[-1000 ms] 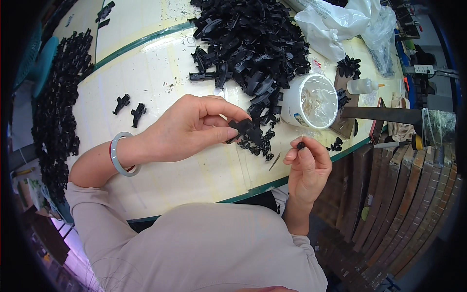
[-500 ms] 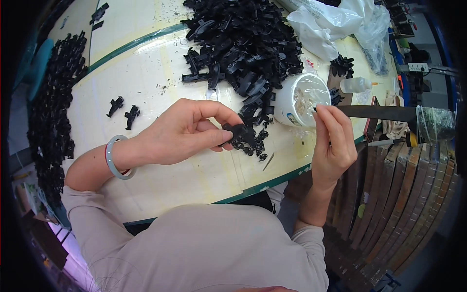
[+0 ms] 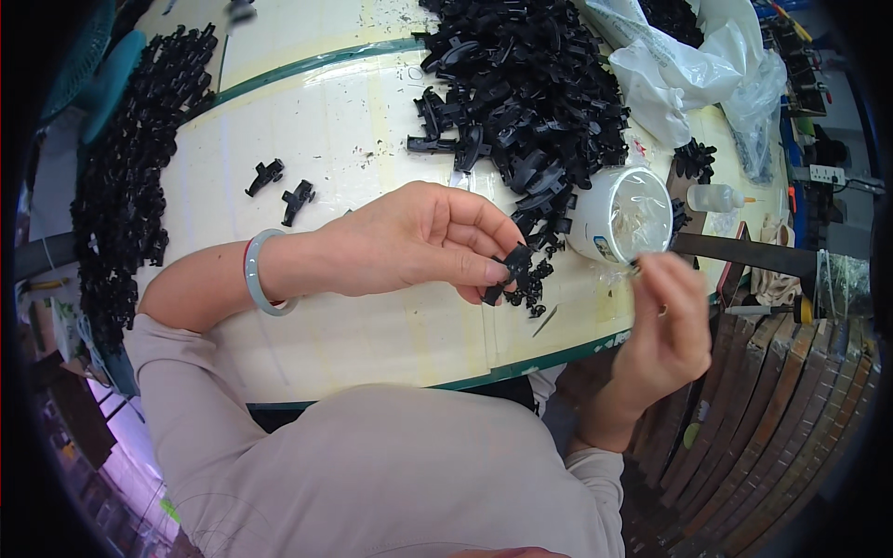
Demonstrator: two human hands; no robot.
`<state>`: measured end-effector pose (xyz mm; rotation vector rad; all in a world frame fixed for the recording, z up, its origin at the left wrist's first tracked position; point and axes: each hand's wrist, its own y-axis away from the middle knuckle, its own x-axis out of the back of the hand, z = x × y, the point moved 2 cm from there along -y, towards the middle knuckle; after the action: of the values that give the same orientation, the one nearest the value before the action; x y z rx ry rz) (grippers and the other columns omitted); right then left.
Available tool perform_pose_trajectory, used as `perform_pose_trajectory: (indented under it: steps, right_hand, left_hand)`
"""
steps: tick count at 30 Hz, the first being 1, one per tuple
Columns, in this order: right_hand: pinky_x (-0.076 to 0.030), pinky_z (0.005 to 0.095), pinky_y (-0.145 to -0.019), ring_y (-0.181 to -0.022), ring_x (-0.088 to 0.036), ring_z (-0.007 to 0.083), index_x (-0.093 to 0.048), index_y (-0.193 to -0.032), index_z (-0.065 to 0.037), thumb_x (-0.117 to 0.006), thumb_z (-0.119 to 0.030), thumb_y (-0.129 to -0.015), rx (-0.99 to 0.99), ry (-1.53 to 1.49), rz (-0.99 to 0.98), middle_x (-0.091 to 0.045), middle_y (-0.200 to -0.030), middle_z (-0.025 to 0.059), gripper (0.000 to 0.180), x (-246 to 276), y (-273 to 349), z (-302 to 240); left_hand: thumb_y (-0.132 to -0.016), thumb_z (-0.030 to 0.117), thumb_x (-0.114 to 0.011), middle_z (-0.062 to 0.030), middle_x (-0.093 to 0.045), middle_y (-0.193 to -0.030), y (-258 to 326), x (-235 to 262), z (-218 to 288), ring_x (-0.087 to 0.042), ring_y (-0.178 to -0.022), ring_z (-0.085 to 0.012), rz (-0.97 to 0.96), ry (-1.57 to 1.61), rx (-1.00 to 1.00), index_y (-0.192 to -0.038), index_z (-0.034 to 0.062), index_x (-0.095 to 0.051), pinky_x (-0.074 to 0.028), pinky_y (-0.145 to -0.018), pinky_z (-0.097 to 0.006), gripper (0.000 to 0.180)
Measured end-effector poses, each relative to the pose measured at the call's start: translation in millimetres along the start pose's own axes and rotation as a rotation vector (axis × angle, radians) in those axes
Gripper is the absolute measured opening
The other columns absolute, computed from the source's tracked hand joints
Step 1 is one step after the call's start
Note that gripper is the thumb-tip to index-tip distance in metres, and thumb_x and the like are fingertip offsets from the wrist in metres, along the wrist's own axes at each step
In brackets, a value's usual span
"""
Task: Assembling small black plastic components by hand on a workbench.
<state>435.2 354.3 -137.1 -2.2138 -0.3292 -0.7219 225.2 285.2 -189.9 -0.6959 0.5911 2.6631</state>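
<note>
My left hand (image 3: 423, 240), with a pale bangle at its wrist, pinches a black plastic clip-like part (image 3: 508, 272) between thumb and fingers. Right under that part lies a small heap of tiny black pieces (image 3: 534, 296). My right hand (image 3: 668, 316) is raised at the table's front right, smeared by motion. Its thumb and forefinger close on a tiny dark piece (image 3: 636, 267), too small to name. Just beyond it is a tilted white tub (image 3: 592, 219) holding clear, wispy material (image 3: 640, 212).
A big pile of black plastic parts (image 3: 530, 93) covers the back middle. Two loose parts (image 3: 298, 202) lie left, near a long row of parts (image 3: 121, 177). A thin metal pin (image 3: 545, 321), a small bottle (image 3: 714, 197), a dark flat bar (image 3: 744, 249) and plastic bags (image 3: 670, 74) are rightward.
The view has shifted, so the table sits further right and lower. The part in my left hand has turned and shows more. My right hand has come down a little, away from the tub.
</note>
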Motion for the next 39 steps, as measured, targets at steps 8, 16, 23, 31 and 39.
perform_pose_trajectory:
  steps: [8, 16, 23, 31, 39]
  right_hand:
    - [-0.050, 0.0243, -0.069, -0.081, -0.061, 0.0172, -0.066, -0.094, 0.003, -0.066, 0.011, -0.075, -0.312, -0.579, -0.040, -0.064, -0.094, 0.0139, 0.021, -43, 33, -19]
    - [-0.051, 0.0227, -0.068, -0.081, -0.060, 0.0144, -0.066, -0.095, 0.003, -0.065, 0.010, -0.077, -0.336, -0.586, -0.033, -0.063, -0.096, 0.0133, 0.019, -50, 36, -19]
    - [-0.050, 0.0219, -0.066, -0.078, -0.060, 0.0133, -0.066, -0.094, 0.003, -0.066, 0.009, -0.077, -0.312, -0.543, -0.043, -0.063, -0.095, 0.0127, 0.018, -52, 35, -18]
    - [-0.049, 0.0221, -0.064, -0.077, -0.059, 0.0143, -0.066, -0.093, 0.002, -0.067, 0.010, -0.076, -0.274, -0.529, -0.063, -0.063, -0.093, 0.0114, 0.019, -52, 33, -16]
    - [-0.049, 0.0224, -0.064, -0.077, -0.059, 0.0150, -0.065, -0.094, 0.002, -0.067, 0.011, -0.075, -0.251, -0.515, -0.072, -0.061, -0.092, 0.0114, 0.021, -53, 35, -16]
  left_hand:
    - [-0.089, 0.006, -0.056, -0.0087, -0.063, -0.102, 1, -6, -5, -0.064, -0.086, -0.0123, -0.030, 0.079, -0.101, -0.118, -0.0011, -0.052, -0.053, -0.074, -0.025, 0.030]
    - [-0.091, 0.006, -0.055, -0.0080, -0.063, -0.101, 2, -6, -8, -0.064, -0.086, -0.0129, 0.030, 0.088, -0.056, -0.113, -0.0009, -0.054, -0.054, -0.076, -0.025, 0.023]
    - [-0.090, 0.006, -0.055, -0.0095, -0.064, -0.101, 0, -4, -10, -0.064, -0.086, -0.0133, 0.040, 0.090, -0.081, -0.112, -0.0016, -0.055, -0.053, -0.077, -0.026, 0.023]
    - [-0.090, 0.005, -0.057, -0.0099, -0.065, -0.097, 0, -3, -11, -0.064, -0.085, -0.0130, 0.046, 0.079, -0.135, -0.108, -0.0029, -0.057, -0.053, -0.076, -0.026, 0.020]
    - [-0.089, 0.006, -0.058, -0.0101, -0.065, -0.096, 0, -2, -14, -0.065, -0.083, -0.0139, 0.042, 0.085, -0.180, -0.105, -0.0036, -0.058, -0.053, -0.075, -0.025, 0.019]
